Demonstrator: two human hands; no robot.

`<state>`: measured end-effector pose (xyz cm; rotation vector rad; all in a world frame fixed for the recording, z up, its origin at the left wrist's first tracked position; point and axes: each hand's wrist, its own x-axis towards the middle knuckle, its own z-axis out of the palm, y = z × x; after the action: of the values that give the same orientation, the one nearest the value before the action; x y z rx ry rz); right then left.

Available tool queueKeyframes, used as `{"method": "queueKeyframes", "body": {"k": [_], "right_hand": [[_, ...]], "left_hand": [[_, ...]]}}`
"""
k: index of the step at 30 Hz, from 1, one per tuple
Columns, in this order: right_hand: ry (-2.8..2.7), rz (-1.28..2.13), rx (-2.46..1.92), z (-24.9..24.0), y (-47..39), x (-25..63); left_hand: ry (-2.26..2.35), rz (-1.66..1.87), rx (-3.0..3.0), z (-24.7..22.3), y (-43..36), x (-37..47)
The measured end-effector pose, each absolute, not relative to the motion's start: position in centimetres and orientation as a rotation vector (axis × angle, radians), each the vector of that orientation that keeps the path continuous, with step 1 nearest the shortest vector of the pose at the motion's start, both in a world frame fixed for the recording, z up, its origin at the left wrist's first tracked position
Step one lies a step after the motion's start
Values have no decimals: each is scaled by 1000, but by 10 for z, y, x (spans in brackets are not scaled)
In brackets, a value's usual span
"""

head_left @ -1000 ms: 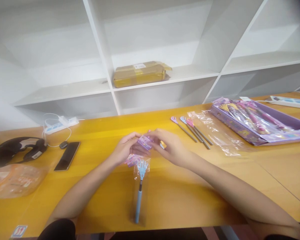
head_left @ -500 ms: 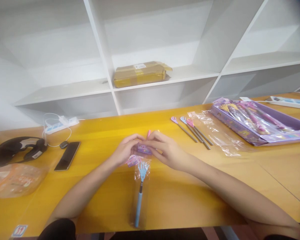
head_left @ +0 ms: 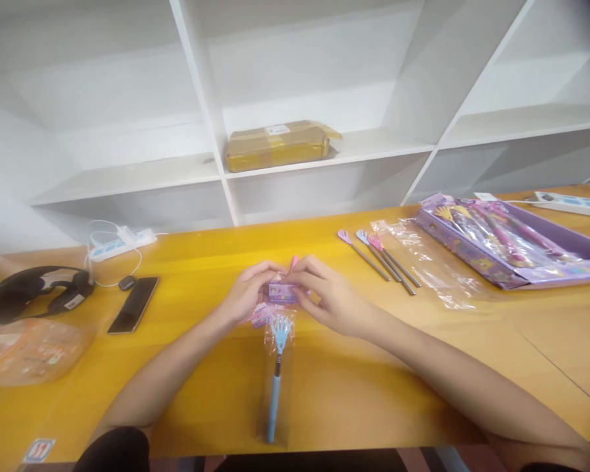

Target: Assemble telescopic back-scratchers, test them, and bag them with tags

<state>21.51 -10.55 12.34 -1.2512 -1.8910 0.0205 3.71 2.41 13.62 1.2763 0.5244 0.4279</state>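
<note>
Between my two hands is a small purple printed card (head_left: pixel 282 293), pinched by the fingertips. My left hand (head_left: pixel 246 293) closes on its left end, and my right hand (head_left: pixel 327 295) grips its right end. A pink stick-like piece (head_left: pixel 294 262) pokes out behind my fingers, mostly hidden. Just below lies a light-blue hand-shaped back scratcher (head_left: pixel 274 403) in a clear bag, with a pink-purple card (head_left: pixel 260 315) by its top. Several back scratcher heads on metal rods (head_left: pixel 379 262), purple, blue and pink, lie to the right of my hands.
An open purple display box (head_left: pixel 501 272) with bagged back scratchers stands at right, beside clear plastic bags (head_left: pixel 437 275). At left are a phone (head_left: pixel 134 305), a black headset (head_left: pixel 34 292), an orange pouch (head_left: pixel 34 351) and a power strip (head_left: pixel 122 244). A taped carton (head_left: pixel 278 147) sits on the shelf.
The purple card has tilted so its printed face shows more clearly between my fingers. Both hands stay in nearly the same place; the view has shifted slightly.
</note>
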Motion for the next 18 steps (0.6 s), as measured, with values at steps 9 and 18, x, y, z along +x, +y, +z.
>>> {"method": "queueKeyframes", "body": {"k": [9,18], "right_hand": [[-1979,-163,-1329,123,-106,213],[-2156,-499,-1315,120,-105,214]], "left_hand": [[502,481,1305,134,24,37],[479,562,1361,121,26,37]]}}
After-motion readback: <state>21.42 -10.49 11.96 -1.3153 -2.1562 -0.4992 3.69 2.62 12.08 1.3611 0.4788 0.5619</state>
